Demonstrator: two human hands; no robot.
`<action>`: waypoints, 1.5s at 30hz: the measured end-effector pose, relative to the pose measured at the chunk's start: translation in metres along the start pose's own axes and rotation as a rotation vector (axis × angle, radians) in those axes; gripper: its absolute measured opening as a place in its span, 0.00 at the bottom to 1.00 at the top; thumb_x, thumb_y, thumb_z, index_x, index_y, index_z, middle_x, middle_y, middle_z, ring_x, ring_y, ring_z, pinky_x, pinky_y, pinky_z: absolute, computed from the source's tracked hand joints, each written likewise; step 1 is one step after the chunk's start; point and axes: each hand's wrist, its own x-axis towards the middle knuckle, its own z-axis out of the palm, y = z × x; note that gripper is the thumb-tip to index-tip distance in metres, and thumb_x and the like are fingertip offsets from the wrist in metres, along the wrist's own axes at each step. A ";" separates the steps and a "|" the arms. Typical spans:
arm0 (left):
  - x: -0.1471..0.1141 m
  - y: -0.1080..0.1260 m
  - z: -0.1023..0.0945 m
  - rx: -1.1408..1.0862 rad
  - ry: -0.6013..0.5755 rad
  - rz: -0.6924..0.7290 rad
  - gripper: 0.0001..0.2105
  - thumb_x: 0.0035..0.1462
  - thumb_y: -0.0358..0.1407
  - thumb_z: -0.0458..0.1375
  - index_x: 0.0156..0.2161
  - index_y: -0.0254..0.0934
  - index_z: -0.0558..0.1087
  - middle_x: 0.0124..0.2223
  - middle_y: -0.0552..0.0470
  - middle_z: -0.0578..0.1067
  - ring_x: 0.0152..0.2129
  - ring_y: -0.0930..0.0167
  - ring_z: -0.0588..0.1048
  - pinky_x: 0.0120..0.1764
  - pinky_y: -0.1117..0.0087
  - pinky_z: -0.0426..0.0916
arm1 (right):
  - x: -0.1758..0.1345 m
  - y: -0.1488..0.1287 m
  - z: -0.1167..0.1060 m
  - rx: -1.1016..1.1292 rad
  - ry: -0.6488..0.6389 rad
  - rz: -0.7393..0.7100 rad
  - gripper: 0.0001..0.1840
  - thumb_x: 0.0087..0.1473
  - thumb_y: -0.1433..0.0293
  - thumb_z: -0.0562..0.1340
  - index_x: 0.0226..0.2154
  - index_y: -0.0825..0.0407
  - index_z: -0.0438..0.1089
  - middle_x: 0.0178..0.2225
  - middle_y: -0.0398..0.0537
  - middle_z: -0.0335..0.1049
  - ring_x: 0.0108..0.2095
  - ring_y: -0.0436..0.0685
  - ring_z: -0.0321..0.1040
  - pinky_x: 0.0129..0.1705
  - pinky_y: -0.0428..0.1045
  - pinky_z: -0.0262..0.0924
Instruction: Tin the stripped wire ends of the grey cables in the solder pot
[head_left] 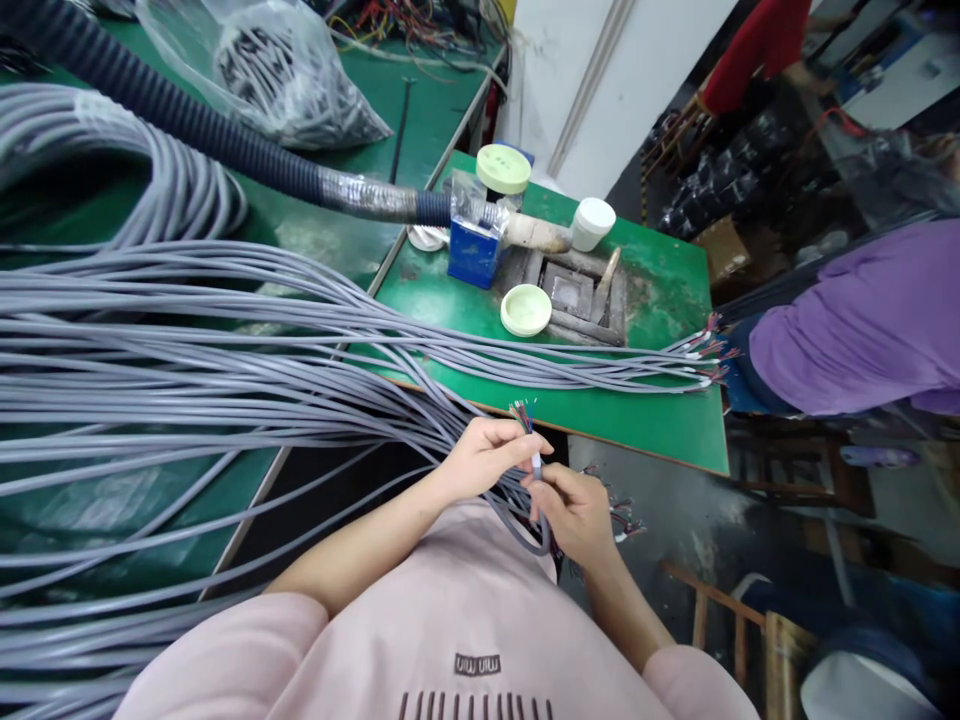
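Observation:
Between my two hands, just past the table's front edge, one grey cable end (536, 465) points upward. Thin coloured wires (522, 412) fan out of its tip, and a white band sits below them. The fingers of my left hand (487, 455) are closed on the cable near the white band. Lower down, my right hand (574, 508) pinches the same cable, which bends into a loop below. Many more grey cables (360, 405) run from the left under and beside my left hand. Another bundle (570, 367) lies across the green table, its stripped ends (712, 355) at the right edge.
A solder pot (570, 290) is set in the green table (660, 420). Around it are a small open dish (526, 310), a white cup (592, 222), a round lidded tub (503, 168) and a blue block (473, 253) under a black hose (225, 140). A person in purple (862, 320) is at the right.

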 end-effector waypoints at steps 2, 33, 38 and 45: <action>0.000 -0.001 0.000 -0.016 0.007 -0.009 0.22 0.48 0.52 0.63 0.23 0.31 0.77 0.24 0.48 0.77 0.19 0.75 0.71 0.25 0.75 0.67 | 0.000 0.000 0.001 0.033 -0.005 0.024 0.12 0.60 0.66 0.56 0.27 0.52 0.70 0.16 0.37 0.67 0.16 0.44 0.61 0.22 0.41 0.55; 0.004 -0.001 0.001 -0.036 0.158 -0.095 0.21 0.42 0.51 0.66 0.20 0.32 0.74 0.16 0.54 0.70 0.15 0.78 0.66 0.20 0.78 0.62 | 0.002 0.003 0.007 0.164 -0.089 0.175 0.18 0.60 0.60 0.55 0.25 0.52 0.69 0.15 0.39 0.66 0.15 0.46 0.59 0.20 0.43 0.54; 0.006 0.000 0.002 -0.076 0.216 -0.058 0.19 0.40 0.46 0.68 0.19 0.33 0.70 0.17 0.56 0.70 0.16 0.79 0.65 0.22 0.78 0.62 | 0.001 0.004 0.008 0.183 -0.066 0.218 0.19 0.61 0.58 0.54 0.28 0.53 0.70 0.14 0.39 0.65 0.14 0.46 0.57 0.19 0.43 0.53; 0.006 -0.001 0.002 -0.115 0.254 -0.062 0.18 0.40 0.45 0.69 0.19 0.33 0.69 0.17 0.58 0.69 0.16 0.80 0.65 0.22 0.78 0.62 | 0.001 0.004 0.008 0.209 -0.094 0.193 0.19 0.62 0.59 0.53 0.29 0.53 0.70 0.14 0.39 0.65 0.15 0.46 0.59 0.22 0.43 0.55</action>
